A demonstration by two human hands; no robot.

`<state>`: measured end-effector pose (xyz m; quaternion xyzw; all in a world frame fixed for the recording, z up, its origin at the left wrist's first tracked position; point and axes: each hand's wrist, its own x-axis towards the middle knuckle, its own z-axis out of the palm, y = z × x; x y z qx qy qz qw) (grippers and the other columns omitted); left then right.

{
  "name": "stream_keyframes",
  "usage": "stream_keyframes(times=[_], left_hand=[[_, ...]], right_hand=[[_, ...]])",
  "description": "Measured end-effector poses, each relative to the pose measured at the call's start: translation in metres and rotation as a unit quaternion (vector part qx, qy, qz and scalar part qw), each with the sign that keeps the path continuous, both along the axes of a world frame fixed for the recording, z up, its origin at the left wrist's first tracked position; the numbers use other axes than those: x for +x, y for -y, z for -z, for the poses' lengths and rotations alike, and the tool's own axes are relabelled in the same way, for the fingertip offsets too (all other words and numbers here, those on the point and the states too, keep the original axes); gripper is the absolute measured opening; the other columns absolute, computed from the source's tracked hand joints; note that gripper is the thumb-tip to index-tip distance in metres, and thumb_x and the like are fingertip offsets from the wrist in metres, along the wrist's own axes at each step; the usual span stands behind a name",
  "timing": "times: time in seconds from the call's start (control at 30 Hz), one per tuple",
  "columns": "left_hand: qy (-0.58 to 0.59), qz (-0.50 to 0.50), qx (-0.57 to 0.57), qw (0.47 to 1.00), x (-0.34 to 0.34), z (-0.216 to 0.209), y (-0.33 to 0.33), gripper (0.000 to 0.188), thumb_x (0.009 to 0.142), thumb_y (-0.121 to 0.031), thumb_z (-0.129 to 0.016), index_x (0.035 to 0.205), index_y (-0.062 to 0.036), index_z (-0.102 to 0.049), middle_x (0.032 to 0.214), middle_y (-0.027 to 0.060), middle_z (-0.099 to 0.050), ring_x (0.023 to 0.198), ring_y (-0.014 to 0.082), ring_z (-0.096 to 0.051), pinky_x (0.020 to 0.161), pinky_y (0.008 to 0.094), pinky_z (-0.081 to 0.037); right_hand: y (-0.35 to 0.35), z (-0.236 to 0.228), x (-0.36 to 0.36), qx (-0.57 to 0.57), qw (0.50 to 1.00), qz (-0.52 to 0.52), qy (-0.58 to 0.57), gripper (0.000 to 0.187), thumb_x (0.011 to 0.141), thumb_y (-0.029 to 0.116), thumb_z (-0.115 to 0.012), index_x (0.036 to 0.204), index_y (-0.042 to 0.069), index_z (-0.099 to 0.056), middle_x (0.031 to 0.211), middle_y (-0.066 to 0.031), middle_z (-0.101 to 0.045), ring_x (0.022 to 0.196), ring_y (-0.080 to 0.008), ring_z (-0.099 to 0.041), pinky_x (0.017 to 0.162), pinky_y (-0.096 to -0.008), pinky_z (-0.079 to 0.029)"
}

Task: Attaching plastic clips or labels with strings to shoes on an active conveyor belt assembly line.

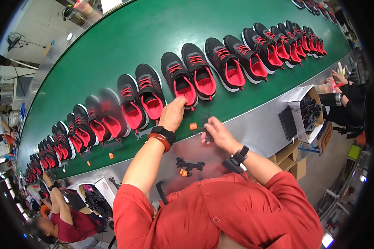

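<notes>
Black sneakers with red laces and red linings stand in pairs on the green conveyor belt. My left hand [173, 113] pinches the heel of one sneaker [179, 79], fingers closed at its rear collar. Beside it stands its mate [200, 72]. Close to the belt's near edge, my right hand [218, 135] has its fingers curled round a dark plastic shoe hanger, partly hidden and blurred. An orange tag [193, 126] shows just left of those fingers. Another black shoe hanger [190, 164] with an orange tag lies on the metal ledge in front of me.
The green belt [153, 31] carries several more pairs to left and right. A white box of black hangers [307, 110] stands at the right, with another box [97, 195] at lower left. One co-worker [70, 216] sits at left; another person's hands [338, 79] show at right.
</notes>
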<state>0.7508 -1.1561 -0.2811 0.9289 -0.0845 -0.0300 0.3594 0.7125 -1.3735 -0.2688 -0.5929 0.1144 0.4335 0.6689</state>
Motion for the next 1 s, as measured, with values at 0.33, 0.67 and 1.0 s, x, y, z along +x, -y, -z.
stream_keyframes(times=[0.33, 0.67, 1.0], left_hand=[[-0.032, 0.002, 0.033, 0.999, 0.002, 0.0, 0.003, 0.016, 0.085, -0.003, -0.056, 0.1, -0.0052, -0.057, 0.099, 0.0136, -0.061, 0.088, 0.0382, -0.062, 0.071, 0.0452, -0.051], [0.026, 0.115, 0.139, 0.983, -0.014, -0.018, 0.016, 0.059, 0.078, -0.012, -0.069, 0.133, -0.0242, -0.05, 0.124, 0.0117, -0.056, 0.085, 0.0309, -0.068, 0.066, 0.0404, -0.056], [-0.13, -0.03, 0.099, 0.986, -0.023, -0.029, 0.018, 0.039, 0.084, -0.001, -0.05, 0.119, -0.0147, -0.059, 0.098, 0.0169, -0.059, 0.08, 0.0392, -0.063, 0.068, 0.0494, -0.051]], right_hand=[[-0.031, 0.016, 0.019, 0.022, 0.999, -0.025, -0.03, 0.017, 0.101, 0.02, -0.048, 0.1, 0.005, -0.041, 0.071, -0.009, -0.063, 0.056, -0.0155, -0.063, 0.047, -0.0251, -0.049], [-0.003, -0.008, 0.078, -0.069, 0.929, -0.268, 0.244, 0.023, 0.097, 0.022, -0.05, 0.108, 0.004, -0.057, 0.071, -0.0087, -0.062, 0.063, -0.0228, -0.061, 0.06, -0.0327, -0.049], [0.027, 0.005, 0.143, -0.251, 0.628, -0.393, 0.622, 0.035, 0.075, 0.019, -0.074, 0.103, 0.007, -0.057, 0.108, -0.0092, -0.058, 0.095, -0.0312, -0.059, 0.079, -0.043, -0.049]])
